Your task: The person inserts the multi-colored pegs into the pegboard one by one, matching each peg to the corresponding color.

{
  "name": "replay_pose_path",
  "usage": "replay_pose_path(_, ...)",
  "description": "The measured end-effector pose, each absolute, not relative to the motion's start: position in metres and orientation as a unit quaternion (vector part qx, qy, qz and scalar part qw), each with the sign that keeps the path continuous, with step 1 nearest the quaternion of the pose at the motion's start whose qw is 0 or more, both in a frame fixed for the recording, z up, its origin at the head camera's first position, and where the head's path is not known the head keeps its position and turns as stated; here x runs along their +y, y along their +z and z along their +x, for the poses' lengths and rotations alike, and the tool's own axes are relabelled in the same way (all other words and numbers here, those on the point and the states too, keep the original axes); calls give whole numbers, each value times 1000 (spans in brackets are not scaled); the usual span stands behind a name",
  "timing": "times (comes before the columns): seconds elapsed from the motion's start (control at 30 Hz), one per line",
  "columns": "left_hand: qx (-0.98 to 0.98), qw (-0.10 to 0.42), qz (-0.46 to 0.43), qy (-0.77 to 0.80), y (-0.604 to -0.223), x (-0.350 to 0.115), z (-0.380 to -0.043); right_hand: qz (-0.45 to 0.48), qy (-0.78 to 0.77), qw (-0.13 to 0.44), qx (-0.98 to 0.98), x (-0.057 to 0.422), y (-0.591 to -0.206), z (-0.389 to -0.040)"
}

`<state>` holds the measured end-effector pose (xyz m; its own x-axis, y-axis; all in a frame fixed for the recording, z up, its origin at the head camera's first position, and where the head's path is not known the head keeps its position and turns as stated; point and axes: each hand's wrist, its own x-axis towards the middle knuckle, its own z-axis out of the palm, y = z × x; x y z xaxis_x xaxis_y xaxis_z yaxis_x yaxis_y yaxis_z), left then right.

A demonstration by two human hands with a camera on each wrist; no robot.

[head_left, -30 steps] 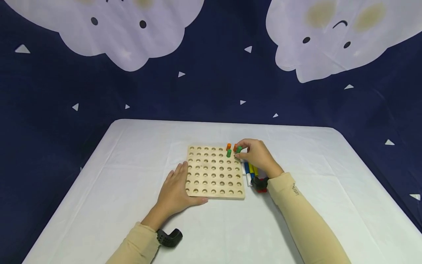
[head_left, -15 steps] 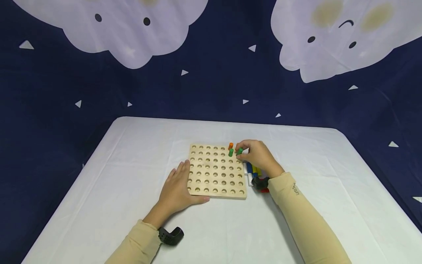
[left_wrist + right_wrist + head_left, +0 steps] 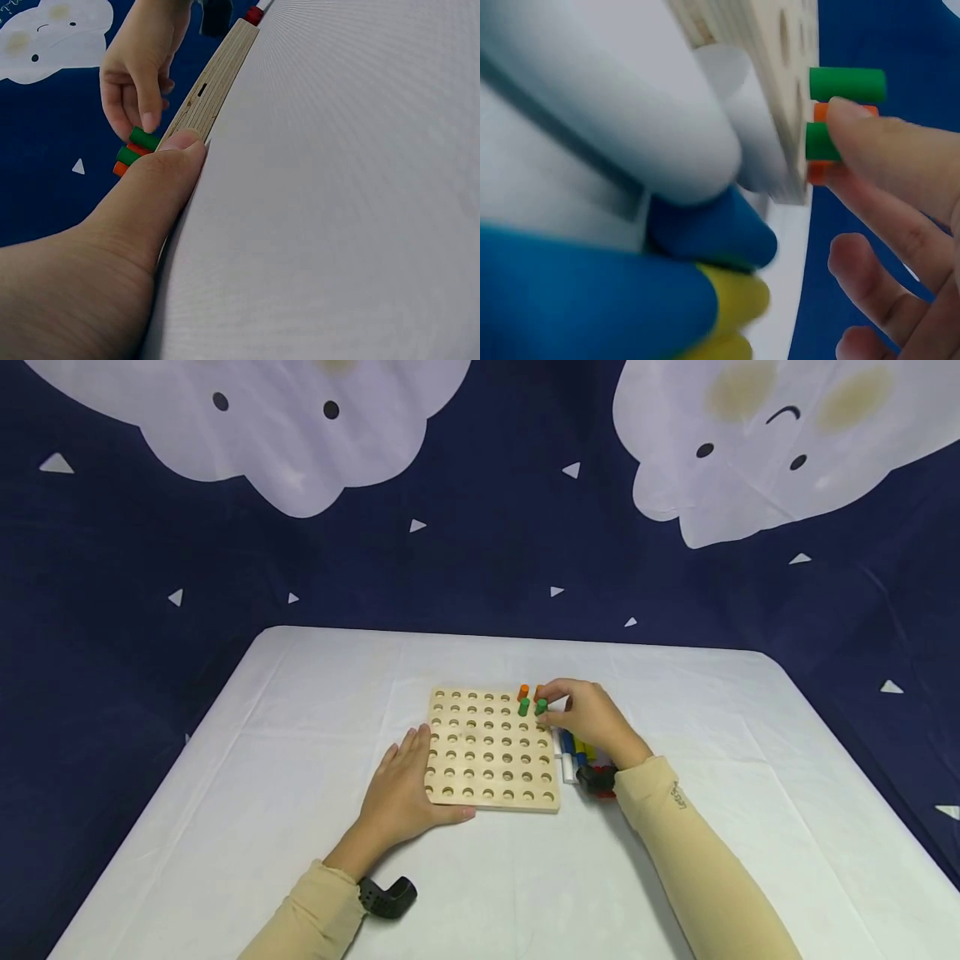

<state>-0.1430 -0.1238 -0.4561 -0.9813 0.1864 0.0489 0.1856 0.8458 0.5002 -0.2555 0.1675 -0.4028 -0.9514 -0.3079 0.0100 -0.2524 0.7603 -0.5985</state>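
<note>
A wooden pegboard with rows of round holes lies on the table. My left hand rests against its left side, fingers straight, thumb along the front edge. At the board's far right corner, my right hand has thumb and index finger at a green peg, pinching it near its top. That peg stands in a hole; a second green peg stands to its left. Behind them are an orange peg and another orange peg, partly hidden by the index finger.
Loose white, blue, yellow and red pegs lie right of the board, under my right wrist; a white peg and a blue peg are among them. White cloth covers the table. A dark blue curtain hangs behind.
The green peg in my right hand has gone from tilted to upright in its hole, moving slightly left. My left hand stays at the board's side.
</note>
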Motion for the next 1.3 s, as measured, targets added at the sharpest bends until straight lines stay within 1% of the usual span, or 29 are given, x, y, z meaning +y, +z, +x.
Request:
replay_pose_path(0.17, 960, 3, 97, 264, -455, -123, -143, -135, -331, 14, 934, 187, -396, -246)
replay_pose_path(0.27, 960, 1, 97, 264, -455, -123, -143, -122, -333, 7, 935, 202, -391, -241)
replay_pose_path(0.47, 960, 1, 95, 262, -454, -123, -143, -99, -298, 29, 949, 234, -393, -228)
replay_pose_path(0.73, 960, 2, 100, 262, -454, -123, -143, -99, -287, 48, 951, 270, -414, -213)
replay_pose_path(0.93, 959, -2, 99, 264, -455, -124, -144, -94, -296, 53, 949, 278, -428, -213)
replay_pose_path(1.1, 959, -6, 99, 264, -457, -124, -143, -96, -296, 66, 948, 278, -432, -213)
replay_pose_path(1.3, 959, -6, 100, 264, -456, -123, -144, -106, -308, 67, 943, 281, -434, -214)
